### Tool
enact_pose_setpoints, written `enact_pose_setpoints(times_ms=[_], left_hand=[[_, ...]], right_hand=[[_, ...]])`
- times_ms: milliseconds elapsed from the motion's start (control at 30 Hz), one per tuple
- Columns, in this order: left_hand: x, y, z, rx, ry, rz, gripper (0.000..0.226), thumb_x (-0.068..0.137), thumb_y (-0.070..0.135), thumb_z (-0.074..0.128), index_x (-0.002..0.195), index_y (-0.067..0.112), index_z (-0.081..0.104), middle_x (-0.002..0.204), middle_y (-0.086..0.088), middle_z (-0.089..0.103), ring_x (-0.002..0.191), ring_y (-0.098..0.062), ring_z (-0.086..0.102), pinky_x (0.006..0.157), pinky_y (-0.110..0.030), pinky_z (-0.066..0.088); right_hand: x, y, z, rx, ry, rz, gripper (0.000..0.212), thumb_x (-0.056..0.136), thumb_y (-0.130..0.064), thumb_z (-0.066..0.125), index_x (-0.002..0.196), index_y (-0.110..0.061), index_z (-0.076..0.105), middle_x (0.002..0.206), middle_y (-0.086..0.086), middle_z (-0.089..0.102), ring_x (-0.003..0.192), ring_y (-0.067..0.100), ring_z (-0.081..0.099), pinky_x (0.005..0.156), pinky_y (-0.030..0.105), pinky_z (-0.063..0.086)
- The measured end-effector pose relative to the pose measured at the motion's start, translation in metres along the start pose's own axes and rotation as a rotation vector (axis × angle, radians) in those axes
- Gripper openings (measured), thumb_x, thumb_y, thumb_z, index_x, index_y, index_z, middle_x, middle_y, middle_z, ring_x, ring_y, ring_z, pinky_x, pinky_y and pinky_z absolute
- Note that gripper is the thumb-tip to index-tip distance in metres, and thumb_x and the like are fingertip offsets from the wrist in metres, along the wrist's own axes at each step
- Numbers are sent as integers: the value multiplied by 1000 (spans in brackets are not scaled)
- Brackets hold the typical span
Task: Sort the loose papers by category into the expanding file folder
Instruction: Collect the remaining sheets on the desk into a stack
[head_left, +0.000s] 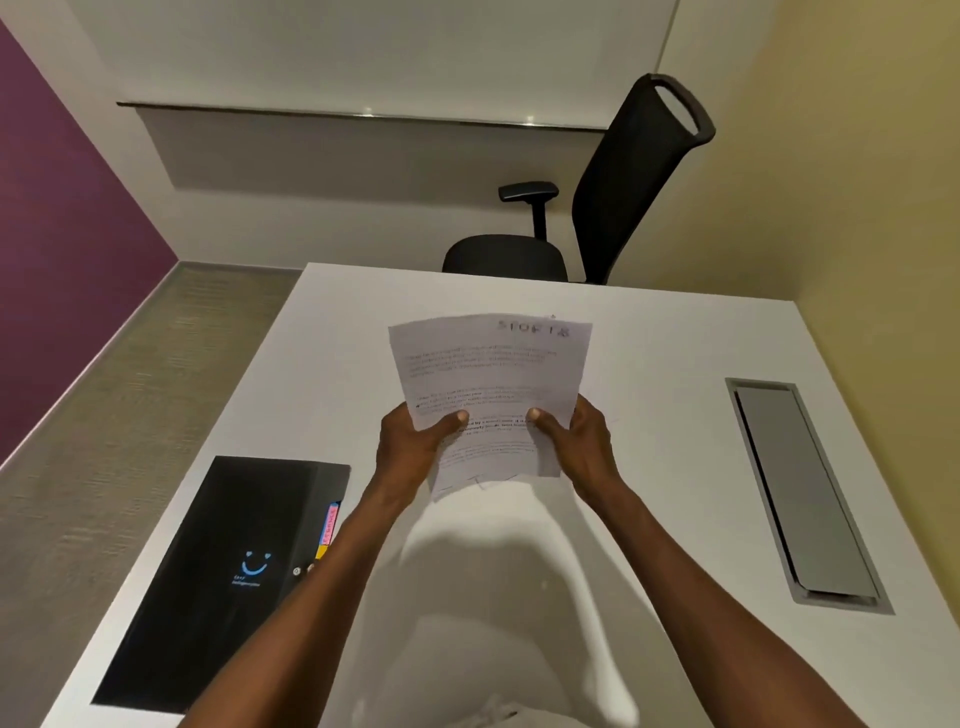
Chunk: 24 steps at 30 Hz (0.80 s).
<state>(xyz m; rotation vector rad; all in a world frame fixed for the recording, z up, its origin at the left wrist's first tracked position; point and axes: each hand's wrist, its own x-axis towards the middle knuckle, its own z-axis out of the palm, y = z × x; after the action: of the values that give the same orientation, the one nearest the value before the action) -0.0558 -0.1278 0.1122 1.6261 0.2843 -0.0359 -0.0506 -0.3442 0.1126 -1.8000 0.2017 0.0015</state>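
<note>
Left hand (415, 447) and right hand (582, 441) both grip the papers (491, 384) above desk (675, 364); expanding folder (218, 571), left of papers, closed. Filing apparently not begun.

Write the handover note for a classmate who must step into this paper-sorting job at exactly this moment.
Left hand: grips the papers at their left edge, thumb on top.
Right hand: grips their right edge.
The papers are held above the white table; the top heading is too blurred to read.
Expanding file folder: lies on the table's left side, coloured tabs showing at its edge.
Done: papers picked up.
Left: sorting and filing by category.
</note>
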Motion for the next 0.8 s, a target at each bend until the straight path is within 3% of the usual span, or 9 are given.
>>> enact_pose_setpoints(times_ms=[100,233,367,533,667,800], left_hand=[[-6,-21,-3,20,48,-72,39,75,25,85,111,23,69,101,10,73,93,-12,70,77,-26,55],[-17,-46,-1,42,64,-130,37,79,19,82,113,22,66,99,10,70,97,-16,66,76,-24,52],[-14,-44,2,62,66,-122,36,83,17,79,115,22,65,97,11,68,91,-9,64,71,-21,52],[-15,-58,2,66,12,-112,38,81,14,80,114,23,64,104,4,70,95,-15,66,73,-23,56],[-14,-60,2,57,7,-100,40,80,13,81,116,20,64,105,3,70,95,-14,66,69,-20,55],[-13,-64,5,64,-47,-91,33,84,8,77,106,28,62,102,5,69,92,-13,66,63,-17,55]], right_hand=[[-9,20,4,26,-41,62,32,86,-21,72,118,-22,63,104,-9,69,93,4,65,66,8,49],[-20,47,12,-2,-106,131,32,86,-17,71,116,-24,63,104,-8,69,100,13,66,75,15,50],[-17,43,15,-15,-95,120,31,86,-19,71,114,-25,62,99,-15,67,92,2,64,72,17,50],[-18,59,19,-17,-135,146,36,84,-16,72,120,-15,65,108,-5,71,98,14,68,75,21,55],[-18,64,17,4,-134,158,36,84,-17,72,119,-17,64,108,-4,71,95,13,69,74,22,57],[-17,74,17,-53,-162,202,41,82,-19,74,122,-16,63,111,-3,71,98,16,68,83,34,59]])
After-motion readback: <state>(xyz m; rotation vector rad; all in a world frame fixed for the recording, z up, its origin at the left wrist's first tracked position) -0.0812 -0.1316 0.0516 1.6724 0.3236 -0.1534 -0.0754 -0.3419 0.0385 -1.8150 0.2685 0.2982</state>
